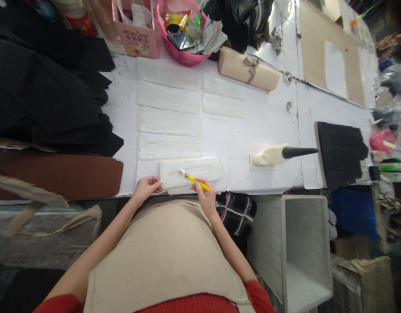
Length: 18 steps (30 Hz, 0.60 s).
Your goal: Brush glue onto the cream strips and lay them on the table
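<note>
Single head-worn view, looking steeply down, close over the white table (262,126), torso at bottom

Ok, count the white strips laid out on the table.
7. Four stacked in a left column, two to their right, one nearest, held by the left hand, brushed by the right hand.

White strip (191,172) flat at table edge; yellow-handled brush (193,179) slanted on it.
</note>
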Tool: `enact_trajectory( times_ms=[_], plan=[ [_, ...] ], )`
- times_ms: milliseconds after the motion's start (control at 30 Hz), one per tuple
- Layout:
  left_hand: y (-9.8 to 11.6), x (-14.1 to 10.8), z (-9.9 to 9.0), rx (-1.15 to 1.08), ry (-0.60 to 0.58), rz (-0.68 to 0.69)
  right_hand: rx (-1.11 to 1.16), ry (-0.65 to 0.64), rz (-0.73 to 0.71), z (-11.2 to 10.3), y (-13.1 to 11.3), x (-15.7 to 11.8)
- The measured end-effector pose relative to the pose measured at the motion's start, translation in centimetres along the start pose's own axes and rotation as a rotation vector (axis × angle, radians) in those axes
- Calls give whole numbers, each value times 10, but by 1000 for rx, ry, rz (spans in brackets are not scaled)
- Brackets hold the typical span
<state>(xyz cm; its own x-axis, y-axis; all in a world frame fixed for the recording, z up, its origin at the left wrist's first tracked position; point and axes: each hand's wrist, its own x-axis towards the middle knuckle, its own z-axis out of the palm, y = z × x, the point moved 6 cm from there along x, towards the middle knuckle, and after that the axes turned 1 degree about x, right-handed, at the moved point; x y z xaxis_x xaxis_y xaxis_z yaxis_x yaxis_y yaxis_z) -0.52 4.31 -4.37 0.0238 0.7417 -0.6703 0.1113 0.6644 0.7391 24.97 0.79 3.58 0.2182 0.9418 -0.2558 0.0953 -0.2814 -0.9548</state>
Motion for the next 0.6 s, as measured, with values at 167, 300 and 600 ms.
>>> enact_trajectory(
  times_ms=[167,300,600],
  plan=[
    [2,-1,2,29,10,-15,162,-110,80,29,19,12],
    [2,-1,2,43,27,-24,134,162,95,-31,34,21],
    [4,-4,5,79,52,-34,-427,367,-180,-112,18,16]
  ],
)
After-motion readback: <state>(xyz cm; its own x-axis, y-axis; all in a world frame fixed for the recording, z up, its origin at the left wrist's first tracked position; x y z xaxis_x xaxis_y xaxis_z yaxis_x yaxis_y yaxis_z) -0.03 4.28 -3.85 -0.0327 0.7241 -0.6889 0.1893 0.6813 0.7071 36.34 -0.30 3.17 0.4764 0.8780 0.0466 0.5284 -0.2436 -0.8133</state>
